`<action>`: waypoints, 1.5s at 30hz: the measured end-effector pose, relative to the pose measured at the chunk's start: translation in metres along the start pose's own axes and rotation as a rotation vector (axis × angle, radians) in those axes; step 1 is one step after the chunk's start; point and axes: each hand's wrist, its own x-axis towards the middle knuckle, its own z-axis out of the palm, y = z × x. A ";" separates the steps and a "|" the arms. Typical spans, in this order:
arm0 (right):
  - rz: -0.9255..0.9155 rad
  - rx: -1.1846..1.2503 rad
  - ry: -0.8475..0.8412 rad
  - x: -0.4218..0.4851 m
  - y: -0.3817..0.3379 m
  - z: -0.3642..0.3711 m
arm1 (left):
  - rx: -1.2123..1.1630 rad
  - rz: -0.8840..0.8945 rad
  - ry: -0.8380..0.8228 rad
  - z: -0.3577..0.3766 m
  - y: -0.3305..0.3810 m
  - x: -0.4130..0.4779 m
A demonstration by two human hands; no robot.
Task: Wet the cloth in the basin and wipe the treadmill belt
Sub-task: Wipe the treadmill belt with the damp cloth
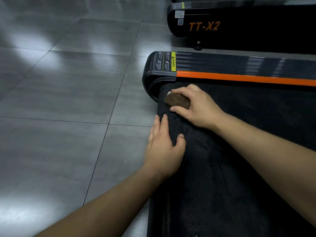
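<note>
The black textured treadmill belt [239, 151] fills the lower right of the head view, with damp patches on its surface. A bunched brown cloth [177, 100] lies at the belt's rear end near the side rail. My right hand [196, 106] grips the cloth, fingers and thumb curled around it, pressing it on the belt. My left hand [164, 147] rests on the belt's rear edge with fingers fairly straight and the thumb on top. No basin is in view.
An orange stripe [239, 77] runs along the treadmill's side rail, with a black end cap and warning label [165, 61]. A second treadmill marked TT-X2 [222, 23] stands behind. Grey floor tiles [68, 100] spread to the left.
</note>
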 end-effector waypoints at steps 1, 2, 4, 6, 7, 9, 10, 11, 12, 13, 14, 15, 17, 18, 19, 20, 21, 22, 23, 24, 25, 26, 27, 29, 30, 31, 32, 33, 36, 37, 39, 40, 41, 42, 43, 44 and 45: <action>-0.024 -0.045 -0.001 0.003 0.007 -0.006 | 0.001 0.004 0.000 0.000 0.000 0.000; -0.004 -0.093 0.041 0.010 0.017 -0.010 | 0.001 0.009 0.000 -0.001 0.000 -0.001; 0.186 -0.152 0.188 0.029 0.038 -0.021 | -0.001 0.004 -0.001 0.000 0.000 -0.001; 0.345 -0.140 0.257 0.035 0.040 -0.020 | -0.005 -0.008 0.001 0.000 0.000 -0.001; 0.307 -0.149 0.242 0.031 0.032 -0.013 | -0.006 -0.007 0.003 0.000 0.000 -0.001; 0.169 -0.127 0.178 0.013 0.011 0.002 | -0.005 -0.003 0.009 0.000 0.001 -0.002; 0.130 -0.095 0.160 0.004 0.003 0.004 | -0.007 -0.004 0.010 0.000 0.001 -0.002; 0.123 -0.071 0.150 -0.001 0.001 0.003 | -0.013 -0.008 0.011 0.000 0.001 -0.002; 0.127 -0.059 0.140 -0.001 0.001 0.000 | -0.020 -0.010 0.013 0.000 0.000 -0.003; 0.133 -0.078 0.124 0.001 0.003 -0.003 | -0.022 -0.010 0.017 0.000 -0.001 -0.005; 0.135 -0.122 0.107 0.003 0.004 -0.006 | -0.021 -0.009 0.019 0.000 -0.002 -0.007; 0.141 -0.175 0.093 0.005 0.004 -0.008 | -0.022 -0.008 0.021 0.000 -0.002 -0.009; 0.181 -0.265 0.092 0.005 -0.002 -0.007 | -0.038 -0.012 0.024 0.001 -0.004 -0.012; 0.212 -0.288 0.099 0.004 -0.006 -0.004 | -0.046 -0.017 0.023 0.001 -0.005 -0.013; 0.241 -0.306 0.114 0.002 -0.009 0.000 | -0.050 -0.022 0.022 0.001 -0.006 -0.015; 0.270 -0.309 0.127 0.002 -0.013 0.003 | -0.054 -0.025 0.019 0.001 -0.007 -0.017; 0.299 -0.299 0.143 0.002 -0.016 0.006 | -0.058 -0.027 0.016 0.001 -0.007 -0.019; 0.325 -0.282 0.151 0.003 -0.018 0.008 | -0.064 -0.029 0.013 0.001 -0.008 -0.021; 0.333 -0.269 0.153 0.004 -0.019 0.009 | -0.069 -0.030 0.009 0.001 -0.009 -0.022; 0.327 -0.254 0.139 0.004 -0.020 0.007 | -0.071 -0.030 0.007 0.001 -0.010 -0.024; 0.297 -0.231 0.119 0.003 -0.021 0.006 | -0.069 -0.031 0.004 0.001 -0.010 -0.026; 0.247 -0.198 0.087 -0.001 -0.023 0.004 | -0.066 -0.031 0.003 0.001 -0.010 -0.027; 0.177 -0.177 0.054 -0.008 -0.026 0.003 | -0.065 -0.031 0.003 0.000 -0.011 -0.027; 0.020 -0.185 -0.007 -0.029 -0.034 0.004 | -0.069 -0.032 -0.009 -0.001 -0.011 -0.028; -0.032 -0.219 -0.013 -0.036 -0.033 0.004 | -0.074 -0.028 -0.017 -0.001 -0.011 -0.029; -0.048 -0.268 0.008 -0.038 -0.027 0.002 | -0.078 -0.023 -0.020 -0.001 -0.011 -0.031; -0.019 -0.311 0.048 -0.034 -0.019 -0.002 | -0.081 -0.019 -0.018 -0.001 -0.012 -0.033; 0.072 -0.316 0.089 -0.028 -0.010 -0.006 | -0.085 -0.017 -0.019 -0.001 -0.013 -0.034; 0.241 -0.213 0.133 -0.017 -0.003 -0.011 | -0.079 -0.013 -0.027 0.000 -0.016 -0.043; 0.170 -0.218 0.124 -0.023 -0.010 -0.005 | -0.071 -0.009 -0.024 0.000 -0.017 -0.046; 0.001 -0.174 0.062 -0.047 -0.030 0.005 | -0.069 -0.005 -0.023 0.000 -0.018 -0.053; -0.044 -0.111 0.026 -0.060 -0.036 0.005 | -0.074 -0.007 -0.025 0.000 -0.018 -0.057; -0.063 -0.057 -0.008 -0.068 -0.036 0.001 | -0.079 -0.009 -0.029 0.000 -0.018 -0.060; -0.083 -0.029 -0.035 -0.072 -0.032 -0.003 | -0.081 -0.009 -0.031 0.001 -0.018 -0.062; -0.088 -0.048 -0.027 -0.071 -0.025 -0.006 | -0.076 -0.004 -0.029 0.001 -0.018 -0.063; -0.064 -0.076 0.013 -0.066 -0.016 -0.008 | -0.069 0.002 -0.026 0.001 -0.019 -0.064; 0.016 -0.092 0.067 -0.058 -0.009 -0.012 | -0.063 0.004 -0.023 0.001 -0.019 -0.064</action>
